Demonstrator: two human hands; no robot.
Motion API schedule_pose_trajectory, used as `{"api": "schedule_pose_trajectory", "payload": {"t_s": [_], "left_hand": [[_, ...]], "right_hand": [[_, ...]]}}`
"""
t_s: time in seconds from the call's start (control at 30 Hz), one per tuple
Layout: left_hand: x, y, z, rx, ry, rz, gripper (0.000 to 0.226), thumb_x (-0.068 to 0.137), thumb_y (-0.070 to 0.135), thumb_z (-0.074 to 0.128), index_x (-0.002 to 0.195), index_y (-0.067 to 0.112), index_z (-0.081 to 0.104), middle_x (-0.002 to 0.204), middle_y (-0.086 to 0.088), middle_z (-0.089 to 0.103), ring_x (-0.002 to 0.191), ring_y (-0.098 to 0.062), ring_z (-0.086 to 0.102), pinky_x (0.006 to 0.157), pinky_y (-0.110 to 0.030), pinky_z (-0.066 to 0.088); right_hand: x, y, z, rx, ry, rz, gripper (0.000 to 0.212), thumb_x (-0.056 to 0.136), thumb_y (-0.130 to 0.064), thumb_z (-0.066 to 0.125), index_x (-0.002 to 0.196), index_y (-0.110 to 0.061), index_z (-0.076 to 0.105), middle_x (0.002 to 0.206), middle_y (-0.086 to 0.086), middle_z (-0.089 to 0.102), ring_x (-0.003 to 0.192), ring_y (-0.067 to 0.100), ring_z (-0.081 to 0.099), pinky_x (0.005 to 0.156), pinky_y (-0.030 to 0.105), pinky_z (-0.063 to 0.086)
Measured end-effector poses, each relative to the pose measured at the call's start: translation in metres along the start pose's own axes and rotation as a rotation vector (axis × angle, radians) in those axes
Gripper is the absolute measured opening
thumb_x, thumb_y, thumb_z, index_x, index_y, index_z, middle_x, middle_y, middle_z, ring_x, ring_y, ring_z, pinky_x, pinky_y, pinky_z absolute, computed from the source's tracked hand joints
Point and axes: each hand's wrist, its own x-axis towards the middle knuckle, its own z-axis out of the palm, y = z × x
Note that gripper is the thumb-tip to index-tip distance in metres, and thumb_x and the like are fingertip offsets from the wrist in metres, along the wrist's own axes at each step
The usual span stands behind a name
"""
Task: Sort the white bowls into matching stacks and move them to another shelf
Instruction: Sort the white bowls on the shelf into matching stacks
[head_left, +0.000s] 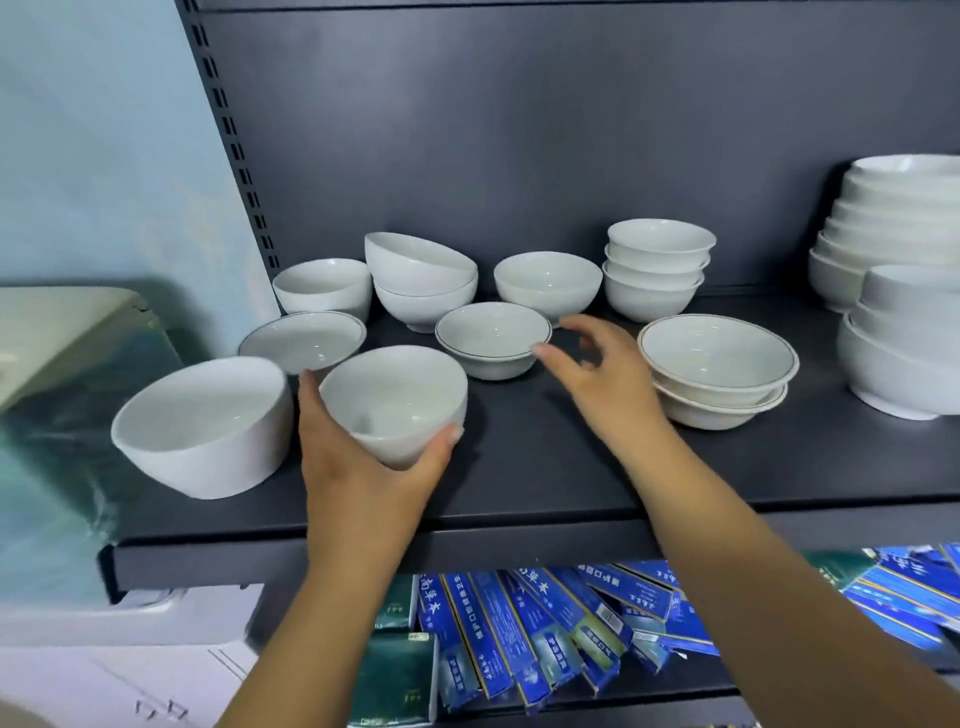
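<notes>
Head view of a dark grey metal shelf (545, 467) carrying white ceramic bowls. A small plain white ceramic bowl (395, 395), seen at the middle of the view and tilted toward the camera, is gripped by the left hand (358, 457), with the thumb on its right wall and the fingers round its left wall. The right hand (597, 374) is held spread and relaxed above the shelf, grasping nothing. Its thumb tip lies just beside the rim of a shallow white bowl with a dark rim line (493, 338), and contact cannot be told.

From the gripped bowl:
- A large plain white bowl (208, 426) lies tilted at 9 o'clock.
- A second line-rimmed shallow bowl (304, 338) is seen at 10 o'clock.
- A deep plain bowl (322, 286) stands behind it, near the back panel.
- A pair of nested bowls (421, 275), the upper one tilted, is placed at 12 o'clock.
- A single round bowl (548, 280) and a stack of three small bowls (657, 267) are seen at 1 o'clock.
- A stack of two gold-rimmed bowls (719, 369) rests at 3 o'clock.
- Tall stacks of larger white bowls (893, 223) occupy the right edge.

Blue printed boxes (519, 623) are shown on the shelf below.
</notes>
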Motion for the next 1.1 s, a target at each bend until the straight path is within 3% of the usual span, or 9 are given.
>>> {"api": "schedule_pose_trajectory", "payload": {"t_s": [0.1, 0.23, 0.3, 0.43, 0.63, 0.83, 0.93, 1.0, 1.1], "left_hand": [[0.000, 0.001, 0.000, 0.020, -0.008, -0.030, 0.124, 0.054, 0.045, 0.079, 0.146, 0.015, 0.003, 0.151, -0.002, 0.024, 0.136, -0.014, 0.028, 0.111, -0.029, 0.025], [0.000, 0.002, -0.001, 0.047, 0.001, -0.061, 0.124, 0.052, 0.050, 0.077, 0.146, 0.015, 0.004, 0.149, -0.002, 0.029, 0.134, -0.017, 0.032, 0.108, -0.032, 0.030], [0.000, 0.002, -0.001, 0.065, 0.011, -0.062, 0.124, 0.054, 0.050, 0.077, 0.146, 0.016, 0.002, 0.151, -0.001, 0.026, 0.135, -0.016, 0.030, 0.107, -0.028, 0.028], [-0.002, 0.003, 0.000, 0.105, 0.012, -0.067, 0.122, 0.057, 0.051, 0.076, 0.147, 0.019, 0.001, 0.152, 0.001, 0.024, 0.135, -0.017, 0.030, 0.105, -0.031, 0.030], [0.001, 0.007, 0.003, 0.113, -0.007, -0.084, 0.121, 0.060, 0.049, 0.076, 0.147, 0.016, -0.002, 0.154, 0.001, 0.018, 0.137, -0.015, 0.026, 0.105, -0.029, 0.027], [0.004, 0.006, 0.006, 0.083, -0.019, -0.095, 0.121, 0.062, 0.045, 0.078, 0.147, 0.014, -0.003, 0.154, -0.001, 0.018, 0.138, -0.016, 0.024, 0.108, -0.027, 0.022], [0.000, 0.011, 0.007, 0.107, 0.035, -0.057, 0.121, 0.061, 0.047, 0.079, 0.146, 0.005, 0.003, 0.154, -0.012, 0.012, 0.142, -0.022, 0.013, 0.114, -0.028, 0.011], [-0.009, 0.020, 0.007, 0.142, 0.113, 0.026, 0.118, 0.061, 0.059, 0.070, 0.144, 0.000, 0.011, 0.153, -0.018, 0.009, 0.142, -0.025, 0.007, 0.111, -0.022, 0.003], [-0.018, 0.042, 0.010, 0.042, 0.137, 0.188, 0.101, 0.066, 0.061, 0.052, 0.141, 0.000, 0.024, 0.149, -0.016, 0.024, 0.139, -0.025, 0.019, 0.112, -0.022, 0.011]], "right_hand": [[0.016, 0.006, 0.015, -0.047, -0.112, 0.104, 0.060, 0.078, -0.035, 0.070, 0.129, -0.013, 0.047, 0.138, 0.002, 0.042, 0.127, 0.016, 0.039, 0.103, 0.025, 0.031], [0.026, 0.005, 0.024, -0.081, -0.191, 0.140, 0.063, 0.076, -0.038, 0.072, 0.128, -0.015, 0.045, 0.140, 0.002, 0.036, 0.128, 0.016, 0.037, 0.097, 0.021, 0.029], [0.028, 0.006, 0.025, -0.107, -0.192, 0.154, 0.056, 0.076, -0.039, 0.071, 0.121, -0.014, 0.049, 0.134, 0.002, 0.042, 0.123, 0.016, 0.041, 0.090, 0.020, 0.031], [0.026, 0.008, 0.026, -0.101, -0.148, 0.095, 0.036, 0.076, -0.036, 0.073, 0.097, -0.011, 0.056, 0.105, 0.001, 0.056, 0.093, 0.011, 0.045, 0.062, 0.013, 0.031], [0.015, 0.008, 0.012, -0.004, -0.078, 0.102, 0.031, 0.073, -0.038, 0.074, 0.071, -0.023, 0.047, 0.077, -0.012, 0.052, 0.072, 0.002, 0.047, 0.057, 0.001, 0.035], [-0.009, 0.001, -0.005, 0.193, 0.052, 0.046, 0.031, 0.070, -0.033, 0.077, 0.069, -0.026, 0.047, 0.074, -0.011, 0.052, 0.077, 0.009, 0.050, 0.066, 0.016, 0.038], [-0.014, -0.011, -0.021, 0.319, 0.102, 0.023, 0.029, 0.070, -0.029, 0.077, 0.069, -0.026, 0.048, 0.071, -0.012, 0.051, 0.070, 0.005, 0.049, 0.068, 0.017, 0.038], [-0.015, -0.020, -0.034, 0.423, 0.103, 0.001, 0.028, 0.070, -0.026, 0.077, 0.070, -0.024, 0.049, 0.066, -0.014, 0.050, 0.064, 0.003, 0.047, 0.067, 0.018, 0.038], [-0.019, -0.032, -0.052, 0.546, 0.048, -0.024, 0.031, 0.061, -0.029, 0.080, 0.069, -0.024, 0.051, 0.060, -0.012, 0.049, 0.052, 0.001, 0.043, 0.059, 0.020, 0.036]]}}
